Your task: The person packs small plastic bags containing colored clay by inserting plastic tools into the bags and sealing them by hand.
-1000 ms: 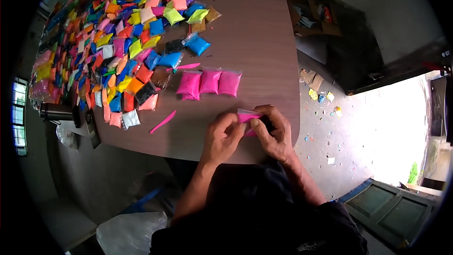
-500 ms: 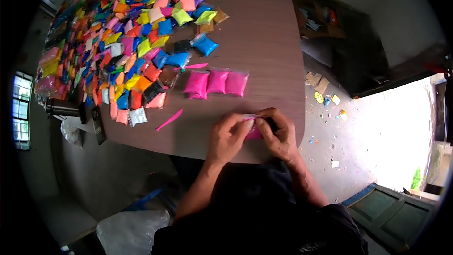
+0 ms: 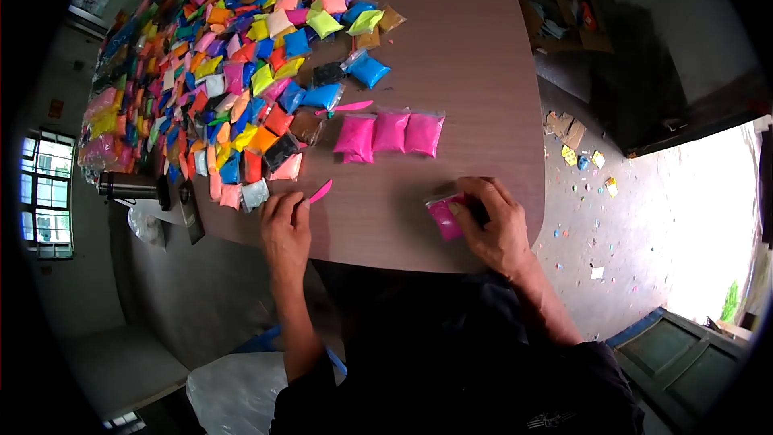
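My right hand pinches a small clear bag of bright pink clay between thumb and fingers, near the table's front edge. At the left, my left hand has its fingers curled over the handle of a pink plastic knife; only the blade end shows, lying on the table. Beyond the hands, three filled pink bags lie side by side in a row. A second pink plastic knife rests just behind them, by the blue bags.
A large heap of small bags in many colours covers the left of the brown table. A dark cylinder stands at the left edge. Scraps litter the floor at right, near a bright doorway.
My left hand has let go of the pink bag and moved left onto the knife's handle. The right hand keeps the bag. The view has shifted slightly.
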{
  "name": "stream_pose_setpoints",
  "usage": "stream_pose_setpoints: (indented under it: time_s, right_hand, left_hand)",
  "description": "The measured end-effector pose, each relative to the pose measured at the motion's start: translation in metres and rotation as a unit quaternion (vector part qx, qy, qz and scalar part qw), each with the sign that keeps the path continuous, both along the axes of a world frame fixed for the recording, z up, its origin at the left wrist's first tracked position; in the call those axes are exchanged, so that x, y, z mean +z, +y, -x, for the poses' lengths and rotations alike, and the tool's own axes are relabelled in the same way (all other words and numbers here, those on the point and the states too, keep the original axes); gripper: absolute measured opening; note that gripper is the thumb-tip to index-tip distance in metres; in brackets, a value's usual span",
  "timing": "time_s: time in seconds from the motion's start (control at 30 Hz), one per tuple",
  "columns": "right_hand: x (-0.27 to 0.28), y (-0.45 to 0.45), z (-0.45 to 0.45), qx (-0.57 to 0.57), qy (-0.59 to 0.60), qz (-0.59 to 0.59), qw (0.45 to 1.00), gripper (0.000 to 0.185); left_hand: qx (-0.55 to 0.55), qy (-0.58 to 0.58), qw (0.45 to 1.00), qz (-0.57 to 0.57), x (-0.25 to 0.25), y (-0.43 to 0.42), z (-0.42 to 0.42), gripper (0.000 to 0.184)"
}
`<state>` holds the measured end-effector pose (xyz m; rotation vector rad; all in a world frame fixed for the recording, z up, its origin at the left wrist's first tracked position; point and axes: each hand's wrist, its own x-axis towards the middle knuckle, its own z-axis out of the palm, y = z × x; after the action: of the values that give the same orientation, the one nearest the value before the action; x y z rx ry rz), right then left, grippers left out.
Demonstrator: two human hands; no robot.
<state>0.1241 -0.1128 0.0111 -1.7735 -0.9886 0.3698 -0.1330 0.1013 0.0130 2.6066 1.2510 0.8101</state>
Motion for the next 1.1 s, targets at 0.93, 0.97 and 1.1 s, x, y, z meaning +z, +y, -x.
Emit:
stream_pose_setpoints:
  time_s: [0.93,0.97,1.1]
  right_hand:
    - [-0.016,-0.036,0.003,0.112,-0.249,-0.032,0.962,0.04]
    - [-0.016,-0.038,0.003,0.117,-0.246,-0.037,0.962,0.039]
    - [-0.015,-0.039,0.002,0.121,-0.252,-0.048,0.959,0.038]
  left_hand:
    - [-0.243,-0.071,0.933,0.257,0.024,-0.102,-0.087,0.006]
    - [-0.259,-0.084,0.931,0.244,0.02,-0.106,-0.094,0.007]
    - [-0.26,-0.065,0.935,0.232,0.01,-0.104,-0.1,0.009]
